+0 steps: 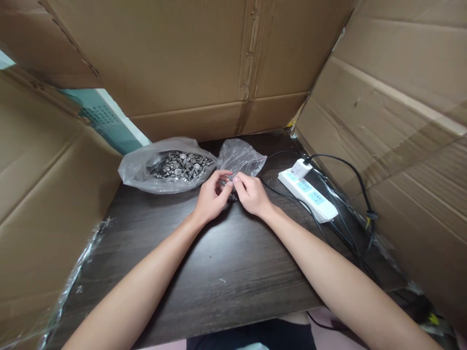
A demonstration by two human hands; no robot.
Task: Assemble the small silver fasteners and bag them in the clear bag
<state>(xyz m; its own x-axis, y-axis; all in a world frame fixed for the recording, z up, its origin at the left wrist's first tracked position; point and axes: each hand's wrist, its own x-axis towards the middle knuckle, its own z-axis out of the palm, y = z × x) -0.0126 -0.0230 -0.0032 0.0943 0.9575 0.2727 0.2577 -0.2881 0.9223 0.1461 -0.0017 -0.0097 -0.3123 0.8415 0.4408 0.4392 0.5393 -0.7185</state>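
My left hand [213, 195] and my right hand [251, 193] meet over the table, thumbs and fingertips close together. The fingers of both are closed and curled, and what they pinch is mostly hidden. A small dark metal piece [232, 198] shows just below the fingertips; whether it is held or lies on the table I cannot tell. Right behind the hands is a clear plastic bag [241, 154], its near edge at my fingers. To the left of my left hand, an open translucent bag [134, 170] holds many small metal parts [184, 165] with round ends.
A white power strip [310, 194] with a white plug adapter [301, 168] lies on the right. Black cables [355, 177] run around it. Cardboard walls [189, 63] enclose the back and sides of the dark wooden table [219, 272].
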